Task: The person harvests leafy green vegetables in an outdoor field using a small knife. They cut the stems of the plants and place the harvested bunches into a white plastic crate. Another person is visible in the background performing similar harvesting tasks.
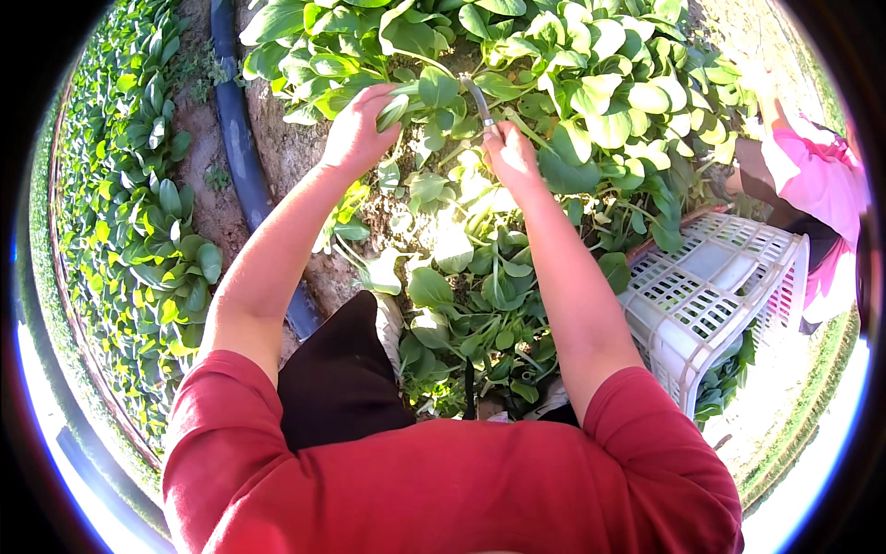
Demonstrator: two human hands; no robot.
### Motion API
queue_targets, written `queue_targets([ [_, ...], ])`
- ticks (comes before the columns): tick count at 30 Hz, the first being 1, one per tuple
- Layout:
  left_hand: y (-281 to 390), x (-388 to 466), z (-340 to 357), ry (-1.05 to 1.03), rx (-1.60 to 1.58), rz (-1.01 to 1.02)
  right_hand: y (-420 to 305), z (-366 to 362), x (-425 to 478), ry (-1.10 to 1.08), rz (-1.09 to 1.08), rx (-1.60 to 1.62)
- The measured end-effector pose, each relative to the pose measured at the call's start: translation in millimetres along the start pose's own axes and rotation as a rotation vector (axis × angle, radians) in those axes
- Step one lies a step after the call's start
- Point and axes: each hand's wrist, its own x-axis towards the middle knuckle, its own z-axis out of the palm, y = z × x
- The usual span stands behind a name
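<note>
My left hand (pixel 363 128) is closed around the pale stems of a leafy green plant (pixel 394 111), which looks like bok choy. In my right hand (pixel 511 156) is the handle of a small sickle (pixel 477 97) with a curved metal blade. The blade's tip lies among the stems near the soil, to the right of the held plant. Whether it touches a stem, I cannot tell. Standing greens (pixel 588 90) fill the bed ahead and to the right. Loose-looking leaves (pixel 502 284) cover the ground between my forearms and before my knees.
A dark hose or pipe (pixel 239 131) runs along the bare soil on the left, with another bed of greens (pixel 138 208) beyond it. At right rests a white slatted plastic crate (pixel 713 263) with greens inside. A person in pink (pixel 817 166) is behind it.
</note>
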Motion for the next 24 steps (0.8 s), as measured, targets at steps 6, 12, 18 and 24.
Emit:
queue_targets([
  [6,59.8,-59.7,-52.2,-0.094,-0.419,-0.15,-62.5,-47.5,-96.6,-0.11,0.183,0.812],
  [12,96.6,-104.5,-38.4,-0.442,-1.088,-0.48,-99.2,-48.9,-136.5,-0.277,-0.079,0.788],
  [18,83.6,-103.1,-36.5,-0.163,-0.312,-0.04,-113.5,-57.2,-150.5,-0.134,-0.183,0.33],
  [24,117.0,-91.6,-27.6,-0.498,-0.55,0.028,-110.7,-48.5,-164.1,-0.257,-0.034,0.478],
])
